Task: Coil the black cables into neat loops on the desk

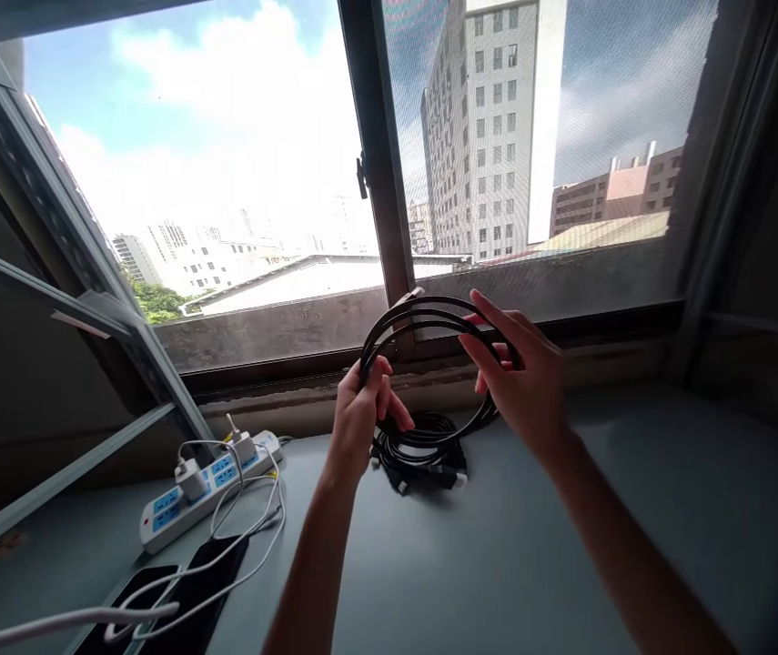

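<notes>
A black cable (pixel 422 314), wound into several loose loops, is held up above the table between my two hands. My left hand (pixel 365 405) is closed round the left side of the coil, thumb on top. On the coil's right side, my right hand (pixel 521 368) has its fingers and thumb around the loops, with the index finger stretched upward. Below and behind the coil, a bundle of black cables (pixel 422 459) with connector ends lies on the table, partly hidden by the held loops and my left hand.
A white power strip (pixel 211 487) with blue sockets and two plugged-in chargers lies to the left. White charging cables (pixel 252 518) run over two dark phones (pixel 197 582) near the front left. Metal shelf posts (pixel 108 264) stand left, and a window frame (pixel 371 136) is behind.
</notes>
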Demonstrator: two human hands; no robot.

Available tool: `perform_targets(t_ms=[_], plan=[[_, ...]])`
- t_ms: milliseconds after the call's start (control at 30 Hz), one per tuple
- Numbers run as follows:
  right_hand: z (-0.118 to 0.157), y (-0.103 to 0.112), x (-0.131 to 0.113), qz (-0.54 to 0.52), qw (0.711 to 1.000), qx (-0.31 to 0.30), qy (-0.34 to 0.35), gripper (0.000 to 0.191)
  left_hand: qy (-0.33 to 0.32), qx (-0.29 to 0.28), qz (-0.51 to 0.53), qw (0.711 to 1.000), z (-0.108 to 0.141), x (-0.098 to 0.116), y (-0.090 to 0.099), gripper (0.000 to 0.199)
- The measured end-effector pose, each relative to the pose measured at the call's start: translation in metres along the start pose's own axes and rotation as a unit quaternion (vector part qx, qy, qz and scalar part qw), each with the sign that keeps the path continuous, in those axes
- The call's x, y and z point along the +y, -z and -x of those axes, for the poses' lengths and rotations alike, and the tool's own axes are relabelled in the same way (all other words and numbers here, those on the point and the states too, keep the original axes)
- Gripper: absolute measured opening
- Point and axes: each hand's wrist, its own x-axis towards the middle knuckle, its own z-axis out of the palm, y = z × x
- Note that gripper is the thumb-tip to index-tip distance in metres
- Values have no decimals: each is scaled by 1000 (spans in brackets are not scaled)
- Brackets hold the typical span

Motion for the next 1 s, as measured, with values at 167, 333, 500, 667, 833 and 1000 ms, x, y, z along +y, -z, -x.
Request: perform_targets(t_ms=[167, 333, 500, 667, 833, 1000], plan=[[0, -2, 4, -7, 999, 25, -22, 32, 35, -31, 30, 998, 1, 3, -1, 26], [0, -1, 5, 5, 999, 23, -32, 32, 60, -44, 71, 995, -1, -1, 0, 19], [-3, 0, 6, 21, 1000, 13, -20, 28, 97, -71, 100, 988, -2, 1, 2, 18], [-3, -2, 7, 58, 998, -8, -5, 24, 136, -103, 173, 970, -1, 8, 2, 23], [-2, -5, 11, 73, 997, -27, 6, 21, 148, -111, 214, 959, -4, 4, 3, 34], [-2, -5, 12, 80, 996, -37, 16, 20, 159, -118, 221, 955, -6, 4, 5, 27]])
